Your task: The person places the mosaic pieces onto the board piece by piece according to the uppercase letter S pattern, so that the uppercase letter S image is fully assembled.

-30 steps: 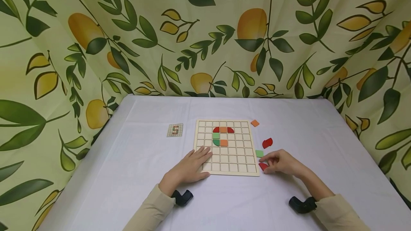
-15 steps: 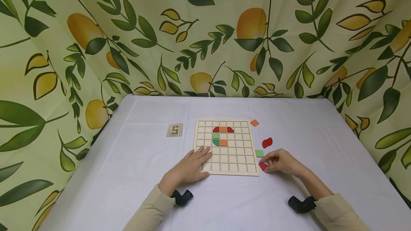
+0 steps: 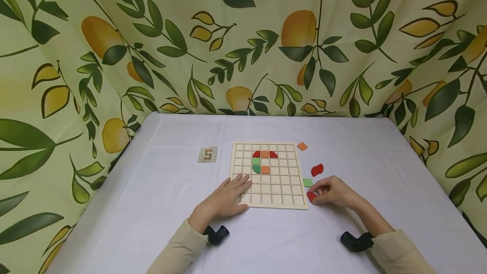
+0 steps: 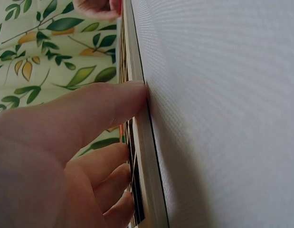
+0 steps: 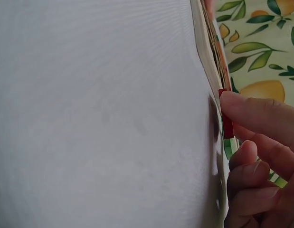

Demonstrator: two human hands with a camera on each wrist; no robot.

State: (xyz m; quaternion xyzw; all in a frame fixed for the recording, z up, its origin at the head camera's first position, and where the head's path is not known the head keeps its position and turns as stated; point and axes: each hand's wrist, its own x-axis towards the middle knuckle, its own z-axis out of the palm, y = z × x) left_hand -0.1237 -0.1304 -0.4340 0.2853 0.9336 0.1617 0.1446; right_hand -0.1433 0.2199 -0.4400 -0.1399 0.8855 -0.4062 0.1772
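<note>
A: Seen from the head, treat the grid board (image 3: 276, 188) as a clock. Where's the left hand (image 3: 227, 198)?

B: At eight o'clock. Its fingers are spread and fairly straight over the grid, with the thumb against the near edge. It grasps nothing.

A: And the right hand (image 3: 335, 191)?

B: Between three and four, off the board. Thumb and a finger pinch a red piece (image 3: 311, 197); the remaining fingers are curled. The piece is at four o'clock, just beside the board's edge. Whether it touches the white cloth (image 3: 171, 181), I can't tell.

A: What lies near that hand?

B: A light green square (image 3: 307, 182), slightly past three; two loose red pieces (image 3: 317, 170), apparently overlapping, at three but farther out; and an orange tile (image 3: 302, 146) at two.

A: What's set on the board?

B: Around eleven, a row: red corner (image 3: 256, 154), orange square (image 3: 264, 154), second red corner (image 3: 273, 154). At the first red's six o'clock is a pale green tile (image 3: 256, 161), then a dark green corner (image 3: 256, 169), with another orange square (image 3: 265, 170) at its three.

A: Anything at nine?

B: Slightly past it, apart from the board, a small card (image 3: 207, 154) printed with a coloured S.
</note>
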